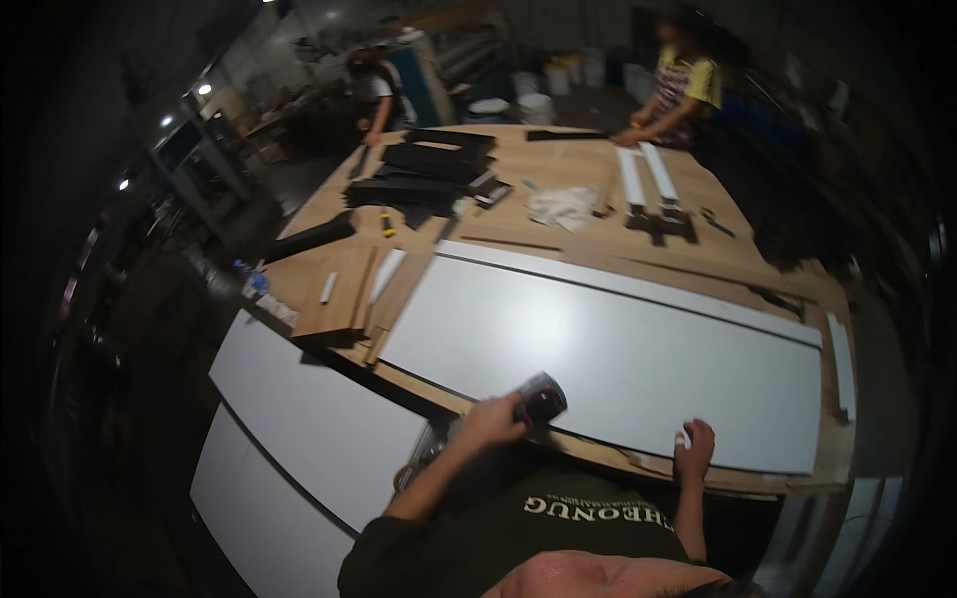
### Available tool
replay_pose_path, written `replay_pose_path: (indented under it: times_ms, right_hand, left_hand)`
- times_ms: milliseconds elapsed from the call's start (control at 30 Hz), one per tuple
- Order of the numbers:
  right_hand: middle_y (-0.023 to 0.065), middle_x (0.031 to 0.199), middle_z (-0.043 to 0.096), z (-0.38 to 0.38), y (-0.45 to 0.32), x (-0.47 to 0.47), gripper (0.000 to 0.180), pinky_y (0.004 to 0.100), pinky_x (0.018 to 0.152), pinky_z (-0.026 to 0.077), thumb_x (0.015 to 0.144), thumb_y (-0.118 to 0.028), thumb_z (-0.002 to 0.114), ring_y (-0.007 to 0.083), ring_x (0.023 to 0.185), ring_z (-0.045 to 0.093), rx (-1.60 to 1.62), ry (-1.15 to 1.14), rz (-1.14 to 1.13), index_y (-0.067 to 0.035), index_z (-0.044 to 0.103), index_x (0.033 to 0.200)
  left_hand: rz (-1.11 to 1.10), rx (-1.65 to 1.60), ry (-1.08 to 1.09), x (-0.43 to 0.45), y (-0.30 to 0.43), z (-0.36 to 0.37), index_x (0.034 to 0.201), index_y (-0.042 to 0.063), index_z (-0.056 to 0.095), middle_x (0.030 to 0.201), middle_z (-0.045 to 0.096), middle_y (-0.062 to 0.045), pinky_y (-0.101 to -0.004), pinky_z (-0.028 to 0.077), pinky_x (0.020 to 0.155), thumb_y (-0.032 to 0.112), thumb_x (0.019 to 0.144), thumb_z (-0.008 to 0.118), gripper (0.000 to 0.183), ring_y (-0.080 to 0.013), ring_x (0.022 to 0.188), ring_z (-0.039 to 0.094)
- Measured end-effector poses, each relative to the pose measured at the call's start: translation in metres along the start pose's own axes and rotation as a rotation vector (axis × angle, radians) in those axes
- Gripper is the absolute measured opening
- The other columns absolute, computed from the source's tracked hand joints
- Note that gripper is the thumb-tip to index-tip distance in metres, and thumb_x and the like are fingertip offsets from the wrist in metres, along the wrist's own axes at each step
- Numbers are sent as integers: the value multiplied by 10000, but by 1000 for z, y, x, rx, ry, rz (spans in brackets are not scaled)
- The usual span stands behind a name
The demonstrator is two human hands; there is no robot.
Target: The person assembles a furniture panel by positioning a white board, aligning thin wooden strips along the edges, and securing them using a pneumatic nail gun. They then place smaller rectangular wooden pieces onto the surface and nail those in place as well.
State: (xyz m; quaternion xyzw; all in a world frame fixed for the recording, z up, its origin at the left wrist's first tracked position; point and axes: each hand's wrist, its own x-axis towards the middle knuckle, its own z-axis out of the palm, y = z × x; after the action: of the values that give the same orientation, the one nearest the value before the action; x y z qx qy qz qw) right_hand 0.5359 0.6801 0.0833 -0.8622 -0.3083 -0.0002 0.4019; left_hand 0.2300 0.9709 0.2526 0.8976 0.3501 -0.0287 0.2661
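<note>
My left hand (490, 422) grips a dark, rounded hand tool (541, 398) with some red on it, too blurred to name exactly. The tool is over the front edge of a large white panel (598, 351) lying flat on the wooden worktable (512, 153). Farther right, my right hand (695, 451) is at the panel's front edge, its fingers loosely curled and a gap showing beside the thumb. Something white is on one digit; nothing is visibly held. A narrow white strip (635, 290) runs along the panel's far side.
White panels (321, 418) lie lower left, beside the table. Stacked wooden boards (336, 295) occupy its left side. Behind are black parts (419, 176), a crumpled white cloth (561, 208) and white bars (632, 179). Two people (684, 93) stand at the far side.
</note>
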Motion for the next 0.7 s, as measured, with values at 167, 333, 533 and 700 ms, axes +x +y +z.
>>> replay_pose_path:
  times_ms: [167,333,533,700]
  right_hand:
    - [115,1140,586,-71,37,32,231,399,960,430,772,-94,697,293,1108,532,-149,17,45,-49,641,991]
    - [105,1103,605,-85,54,61,236,371,892,492,772,-69,696,269,1059,570,-17,-11,68,-59,643,1002]
    - [87,1090,610,-49,7,119,235,353,839,539,805,-101,674,257,1039,579,212,-112,17,-105,638,1037]
    - [87,1065,613,-11,-27,184,284,409,898,459,770,-150,680,284,1025,566,22,-226,-288,-104,624,1045]
  left_hand:
    - [0,127,101,65,73,70,1148,24,464,890,637,-213,-485,510,689,281,779,649,486,-392,811,629]
    - [-40,238,106,114,101,134,1331,12,384,971,626,-171,-451,522,683,360,762,707,740,-358,800,635]
    - [110,264,272,124,107,154,1363,10,402,921,636,-161,-425,525,710,443,727,732,837,-320,802,637]
    - [-158,-98,7,154,76,58,1114,73,664,760,642,-112,-373,512,701,489,747,724,559,-283,775,634]
